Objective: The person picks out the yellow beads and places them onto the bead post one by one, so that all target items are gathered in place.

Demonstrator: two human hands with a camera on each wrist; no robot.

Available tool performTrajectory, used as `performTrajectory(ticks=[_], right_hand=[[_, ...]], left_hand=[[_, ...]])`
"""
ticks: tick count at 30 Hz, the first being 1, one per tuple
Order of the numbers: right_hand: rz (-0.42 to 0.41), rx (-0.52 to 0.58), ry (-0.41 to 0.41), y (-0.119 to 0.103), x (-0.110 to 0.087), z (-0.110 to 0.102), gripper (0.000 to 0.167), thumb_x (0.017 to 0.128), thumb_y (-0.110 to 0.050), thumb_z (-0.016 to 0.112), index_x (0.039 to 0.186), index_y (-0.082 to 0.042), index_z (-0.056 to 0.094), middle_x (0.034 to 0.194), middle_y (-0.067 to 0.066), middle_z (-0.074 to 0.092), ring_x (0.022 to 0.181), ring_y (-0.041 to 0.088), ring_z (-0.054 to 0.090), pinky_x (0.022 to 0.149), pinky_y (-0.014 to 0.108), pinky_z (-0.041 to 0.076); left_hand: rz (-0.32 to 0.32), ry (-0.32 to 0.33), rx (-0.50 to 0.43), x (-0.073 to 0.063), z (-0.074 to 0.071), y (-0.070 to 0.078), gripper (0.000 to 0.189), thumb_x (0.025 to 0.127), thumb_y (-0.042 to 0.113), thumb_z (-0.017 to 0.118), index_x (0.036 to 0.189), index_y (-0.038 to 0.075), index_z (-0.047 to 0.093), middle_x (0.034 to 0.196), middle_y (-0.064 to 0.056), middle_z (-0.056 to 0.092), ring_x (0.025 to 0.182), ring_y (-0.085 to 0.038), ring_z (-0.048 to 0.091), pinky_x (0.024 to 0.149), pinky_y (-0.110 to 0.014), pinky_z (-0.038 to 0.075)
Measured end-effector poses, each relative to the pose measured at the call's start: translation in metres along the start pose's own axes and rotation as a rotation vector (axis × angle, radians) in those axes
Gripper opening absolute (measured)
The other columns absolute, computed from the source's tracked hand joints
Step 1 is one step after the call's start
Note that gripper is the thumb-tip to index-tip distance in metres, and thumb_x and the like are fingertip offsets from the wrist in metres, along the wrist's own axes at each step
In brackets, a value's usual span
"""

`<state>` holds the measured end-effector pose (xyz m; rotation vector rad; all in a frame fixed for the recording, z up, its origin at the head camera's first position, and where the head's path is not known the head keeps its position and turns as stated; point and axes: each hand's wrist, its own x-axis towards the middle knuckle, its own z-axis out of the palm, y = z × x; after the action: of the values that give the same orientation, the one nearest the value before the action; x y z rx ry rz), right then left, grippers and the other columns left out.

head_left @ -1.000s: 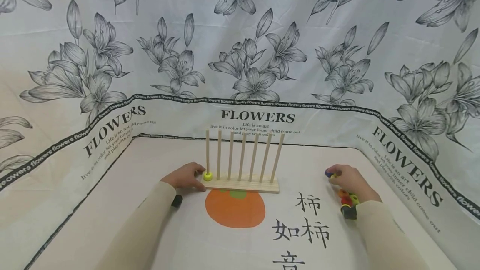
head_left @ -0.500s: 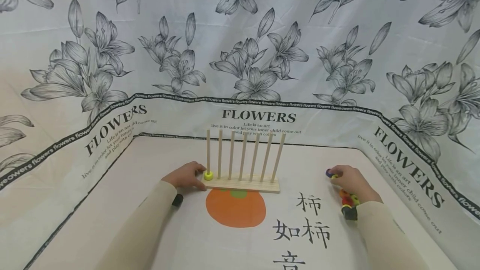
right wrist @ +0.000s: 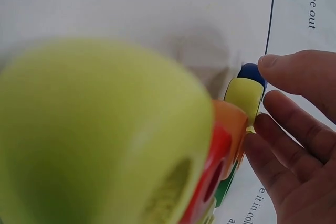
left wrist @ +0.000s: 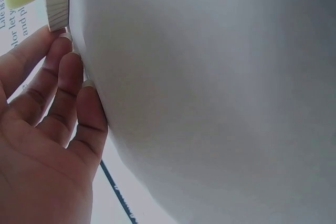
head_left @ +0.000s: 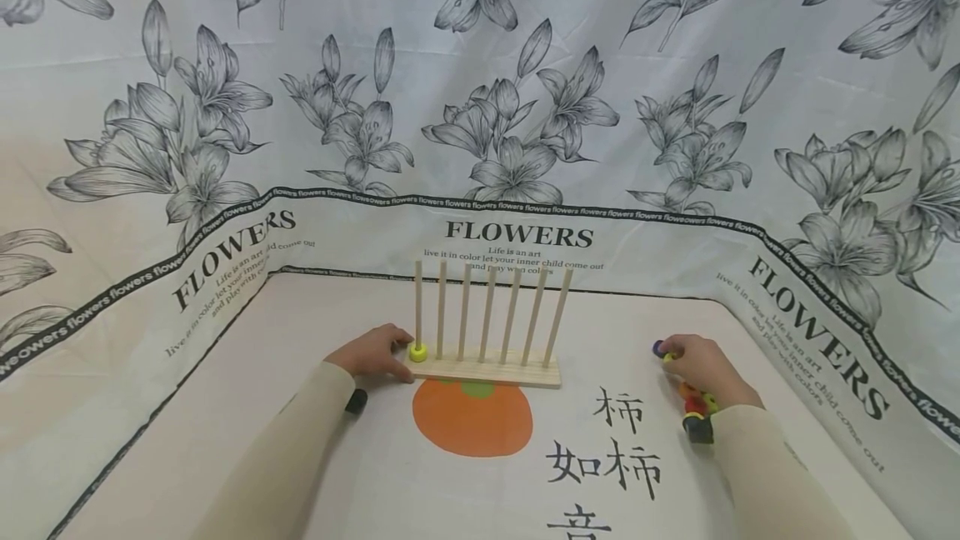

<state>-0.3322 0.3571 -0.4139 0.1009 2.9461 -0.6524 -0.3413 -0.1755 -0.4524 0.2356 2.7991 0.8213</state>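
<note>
A wooden stand (head_left: 487,369) with a row of upright pegs stands on the table in the head view. One yellow bead (head_left: 417,352) sits at the bottom of its leftmost peg. My left hand (head_left: 371,352) grips the stand's left end, thumb at the front corner and fingers behind; the left wrist view shows fingertips against the base end (left wrist: 56,1). To the right, my right hand (head_left: 701,365) has thumb and forefinger at a blue bead (right wrist: 252,72), seemingly pinching it. A yellow bead (right wrist: 244,95) lies beside its fingers, and the palm partly hides the row in the head view.
Orange (right wrist: 231,129), red (right wrist: 210,177), green (right wrist: 226,184) and large-looking yellow-green (right wrist: 100,129) beads lie in a cluster near the right wrist. The tablecloth bears an orange persimmon print (head_left: 472,419) and black characters. Flowered cloth walls (head_left: 517,148) enclose the back and sides.
Both hands, the stand and the beads keep their places. Only the head view has shifted very slightly.
</note>
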Motion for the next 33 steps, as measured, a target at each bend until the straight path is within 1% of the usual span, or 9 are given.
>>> performTrajectory(ticks=[3, 6, 11, 14, 17, 24, 29, 33], right_hand=[[-0.007, -0.008, -0.005, -0.002, -0.001, -0.002, 0.039, 0.088, -0.012, 0.064, 0.126, -0.002, 0.059, 0.127, 0.03, 0.054, 0.096, 0.034, 0.057, 0.086, 0.053, 0.049], [0.002, -0.013, -0.012, -0.004, -0.001, -0.004, 0.037, 0.086, -0.009, 0.063, 0.123, -0.001, 0.061, 0.123, 0.031, 0.055, 0.091, 0.032, 0.056, 0.079, 0.047, 0.049], [0.035, -0.018, -0.027, -0.004, 0.0, -0.004, 0.036, 0.086, -0.008, 0.064, 0.121, -0.001, 0.061, 0.125, 0.03, 0.054, 0.093, 0.032, 0.057, 0.076, 0.043, 0.051], [0.072, -0.005, -0.045, -0.002, -0.001, -0.003, 0.039, 0.086, -0.01, 0.065, 0.124, -0.002, 0.06, 0.128, 0.028, 0.054, 0.098, 0.033, 0.056, 0.077, 0.043, 0.051], [0.094, 0.015, -0.069, 0.0, -0.003, -0.002, 0.044, 0.085, -0.013, 0.066, 0.127, -0.003, 0.058, 0.128, 0.027, 0.053, 0.099, 0.035, 0.054, 0.077, 0.045, 0.05], [0.055, -0.001, -0.058, 0.0, -0.006, 0.0, 0.043, 0.086, -0.014, 0.066, 0.126, -0.001, 0.058, 0.124, 0.026, 0.056, 0.097, 0.033, 0.054, 0.077, 0.045, 0.05], [0.057, -0.003, -0.054, -0.004, -0.004, 0.001, 0.046, 0.087, -0.015, 0.067, 0.13, -0.001, 0.056, 0.129, 0.027, 0.053, 0.101, 0.036, 0.055, 0.08, 0.049, 0.051], [0.051, 0.003, -0.052, -0.01, -0.002, 0.002, 0.047, 0.087, -0.013, 0.067, 0.131, -0.003, 0.056, 0.135, 0.027, 0.05, 0.109, 0.039, 0.053, 0.085, 0.053, 0.051]], left_hand=[[0.005, -0.001, 0.002, -0.001, 0.0, 0.0, 0.073, 0.066, 0.036, 0.088, 0.13, 0.014, 0.059, 0.119, -0.002, 0.057, 0.109, -0.02, 0.051, 0.102, -0.043, 0.046], [0.004, 0.001, -0.002, -0.001, -0.001, 0.001, 0.074, 0.066, 0.036, 0.088, 0.13, 0.014, 0.059, 0.12, -0.002, 0.057, 0.109, -0.021, 0.051, 0.103, -0.043, 0.046], [0.005, 0.0, -0.01, 0.0, -0.002, 0.001, 0.074, 0.066, 0.037, 0.087, 0.13, 0.014, 0.059, 0.121, -0.002, 0.057, 0.11, -0.02, 0.051, 0.104, -0.044, 0.045], [0.008, -0.002, -0.008, -0.001, -0.001, 0.001, 0.074, 0.066, 0.037, 0.088, 0.13, 0.014, 0.059, 0.122, -0.003, 0.057, 0.11, -0.02, 0.052, 0.104, -0.045, 0.045], [0.004, -0.003, -0.01, -0.002, -0.001, 0.001, 0.073, 0.066, 0.037, 0.087, 0.13, 0.015, 0.059, 0.122, -0.002, 0.057, 0.111, -0.02, 0.051, 0.104, -0.045, 0.045], [0.003, -0.001, -0.007, -0.002, 0.0, 0.001, 0.073, 0.066, 0.037, 0.087, 0.13, 0.015, 0.059, 0.123, -0.002, 0.057, 0.112, -0.02, 0.052, 0.104, -0.045, 0.045], [0.001, -0.001, -0.002, -0.001, 0.0, 0.0, 0.072, 0.067, 0.037, 0.087, 0.13, 0.016, 0.059, 0.123, -0.002, 0.057, 0.111, -0.02, 0.051, 0.104, -0.043, 0.044], [0.002, -0.001, -0.007, 0.0, 0.0, -0.001, 0.072, 0.066, 0.037, 0.087, 0.13, 0.015, 0.06, 0.122, -0.003, 0.057, 0.111, -0.021, 0.052, 0.104, -0.045, 0.044]])
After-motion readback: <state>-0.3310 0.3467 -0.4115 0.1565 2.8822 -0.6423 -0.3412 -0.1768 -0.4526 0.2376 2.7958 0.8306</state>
